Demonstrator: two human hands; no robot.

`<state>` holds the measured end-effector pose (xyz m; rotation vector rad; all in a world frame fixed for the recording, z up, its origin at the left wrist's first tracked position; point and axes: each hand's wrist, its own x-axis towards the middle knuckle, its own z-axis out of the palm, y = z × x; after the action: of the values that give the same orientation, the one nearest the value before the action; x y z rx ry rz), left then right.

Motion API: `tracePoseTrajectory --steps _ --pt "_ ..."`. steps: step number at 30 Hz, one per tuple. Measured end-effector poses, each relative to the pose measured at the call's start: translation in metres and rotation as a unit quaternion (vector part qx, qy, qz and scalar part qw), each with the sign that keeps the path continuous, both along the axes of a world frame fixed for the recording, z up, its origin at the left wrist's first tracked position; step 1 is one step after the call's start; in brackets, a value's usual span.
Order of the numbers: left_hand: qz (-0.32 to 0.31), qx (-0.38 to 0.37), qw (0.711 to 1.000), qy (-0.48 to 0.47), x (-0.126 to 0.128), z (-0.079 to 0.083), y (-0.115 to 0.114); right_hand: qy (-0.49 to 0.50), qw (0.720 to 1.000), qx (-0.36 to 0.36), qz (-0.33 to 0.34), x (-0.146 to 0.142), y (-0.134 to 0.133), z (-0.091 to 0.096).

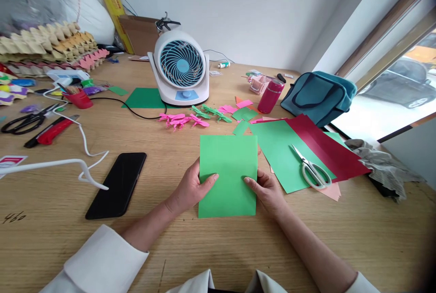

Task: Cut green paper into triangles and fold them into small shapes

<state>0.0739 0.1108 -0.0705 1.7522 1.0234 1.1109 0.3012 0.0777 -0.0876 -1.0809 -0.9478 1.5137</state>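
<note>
A rectangular sheet of bright green paper [228,156] is held upright in front of me over the wooden table. My left hand [193,186] grips its left edge, thumb on the front and fingers hidden behind. On the opposite edge my right hand [267,191] pinches it the same way. Beyond the sheet lie folded pink paper figures [179,120] and folded green paper figures [214,112]. White-handled scissors [313,170] rest, blades parted, on a larger green sheet [279,152] right of my right hand, beside dark red paper [323,147].
A black phone [117,186] lies on the left near a white cable [83,141]. Behind it are a red utility knife [54,131], black scissors [27,122] and a red cup [79,98]. A fan [182,68], a red bottle [271,96] and a teal bag [320,95] stand farther back.
</note>
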Motion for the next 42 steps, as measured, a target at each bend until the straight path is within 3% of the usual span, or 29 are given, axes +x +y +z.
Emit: tracePoseTrajectory --steps 8,12,16,21,27,35,39,42 --pt "0.009 -0.018 1.000 -0.018 0.000 0.006 -0.002 -0.002 0.999 0.054 0.004 -0.003 -0.003 0.002" --pt "0.035 -0.033 0.999 -0.011 0.000 0.007 -0.001 -0.019 0.998 0.059 0.001 -0.002 -0.002 0.001" --pt "0.024 -0.064 0.998 -0.015 0.000 0.002 0.002 -0.042 0.998 0.056 -0.005 -0.001 -0.001 -0.001" --pt "0.018 -0.048 0.999 -0.002 0.000 0.001 0.003 -0.039 0.998 0.040 -0.011 -0.001 0.000 -0.002" --pt "-0.018 -0.175 0.984 -0.037 -0.003 -0.002 0.007 -0.036 0.999 0.023 -0.031 0.000 0.001 -0.003" --pt "-0.070 -0.258 0.963 -0.018 -0.006 -0.018 0.016 -0.048 0.996 0.031 -0.065 0.003 0.004 0.000" --pt "-0.025 -0.265 0.962 -0.061 -0.005 -0.013 0.015 -0.058 0.996 0.055 -0.040 0.003 0.005 0.002" --pt "0.012 -0.251 0.964 -0.083 -0.005 -0.009 0.013 -0.043 0.997 0.062 0.023 0.004 0.005 0.000"
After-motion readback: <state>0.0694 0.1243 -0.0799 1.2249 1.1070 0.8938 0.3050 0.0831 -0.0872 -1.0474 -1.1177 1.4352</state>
